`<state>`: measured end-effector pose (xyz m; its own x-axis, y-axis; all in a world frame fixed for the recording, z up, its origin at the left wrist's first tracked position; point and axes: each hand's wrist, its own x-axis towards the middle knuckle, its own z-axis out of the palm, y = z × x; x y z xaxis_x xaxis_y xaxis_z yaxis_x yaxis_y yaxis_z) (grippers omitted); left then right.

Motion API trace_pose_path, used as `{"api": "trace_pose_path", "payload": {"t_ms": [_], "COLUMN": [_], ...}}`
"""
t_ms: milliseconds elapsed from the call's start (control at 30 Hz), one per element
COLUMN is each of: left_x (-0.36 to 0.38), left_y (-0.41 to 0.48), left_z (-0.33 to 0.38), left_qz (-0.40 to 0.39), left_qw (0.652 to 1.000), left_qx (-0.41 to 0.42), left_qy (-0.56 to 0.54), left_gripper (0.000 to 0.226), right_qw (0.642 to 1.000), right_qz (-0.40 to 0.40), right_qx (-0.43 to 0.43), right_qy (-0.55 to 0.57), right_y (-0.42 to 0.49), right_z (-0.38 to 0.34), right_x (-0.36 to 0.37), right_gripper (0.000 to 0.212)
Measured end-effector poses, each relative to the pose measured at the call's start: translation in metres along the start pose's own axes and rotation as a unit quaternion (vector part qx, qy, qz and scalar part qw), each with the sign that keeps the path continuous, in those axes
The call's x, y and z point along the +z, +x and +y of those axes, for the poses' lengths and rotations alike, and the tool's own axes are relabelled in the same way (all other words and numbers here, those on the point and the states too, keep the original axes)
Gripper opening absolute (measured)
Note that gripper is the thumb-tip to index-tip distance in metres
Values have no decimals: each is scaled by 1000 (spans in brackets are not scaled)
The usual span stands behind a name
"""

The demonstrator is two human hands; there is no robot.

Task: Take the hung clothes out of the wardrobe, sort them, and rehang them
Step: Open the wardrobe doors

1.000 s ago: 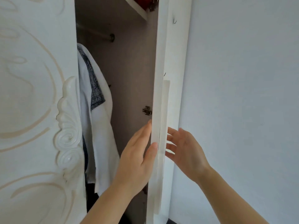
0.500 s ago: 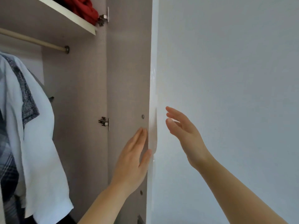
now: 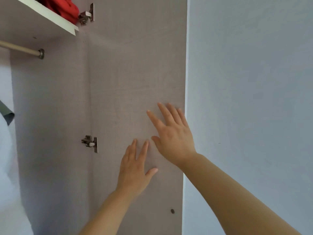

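The left hand [image 3: 135, 168] and right hand [image 3: 174, 138] lie flat on the open door [image 3: 135, 65], fingers straight, holding nothing; the white clothes [image 3: 6, 167] hang far left of the door; a hard push could bang it into the wall [image 3: 254, 99].

The door [image 3: 135, 73] inside is pale greyish-brown with a fine woven grain. Red cloth [image 3: 62, 6] lies on the white shelf [image 3: 50, 17]; the wall [image 3: 250, 99] is pale blue-grey.

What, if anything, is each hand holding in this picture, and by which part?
Nothing is held. The left hand and the right hand both lie flat, fingers straight, against the inner face of the open wardrobe door.
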<state>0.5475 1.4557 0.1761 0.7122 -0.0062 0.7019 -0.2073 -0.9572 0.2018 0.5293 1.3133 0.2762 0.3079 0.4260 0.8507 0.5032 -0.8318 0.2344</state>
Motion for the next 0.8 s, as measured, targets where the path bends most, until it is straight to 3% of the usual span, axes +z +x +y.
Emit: {"api": "trace_pose_path", "payload": {"t_ms": [133,233,567,800], "left_x": [19,36,75,83], "left_y": [23,32,64,67], "left_z": [-17,-22,-22,-21], "left_qz": [15,40,78,133], "left_qw": [1000,999,997,988], "left_qx": [-4,18,15,8], "left_qy": [-27,-32,23,74], "left_gripper": [104,102,95,97], "right_qw": [997,995,997,992], "right_qz": [-12,20,29,119], "right_qx": [3,12,20,0], "right_qy": [-83,-100,-67,-34], "right_y": [3,5,-5,-9], "right_z": [17,30,73,83], "right_x": [33,52,126,156], "right_gripper": [66,63,55,47]}}
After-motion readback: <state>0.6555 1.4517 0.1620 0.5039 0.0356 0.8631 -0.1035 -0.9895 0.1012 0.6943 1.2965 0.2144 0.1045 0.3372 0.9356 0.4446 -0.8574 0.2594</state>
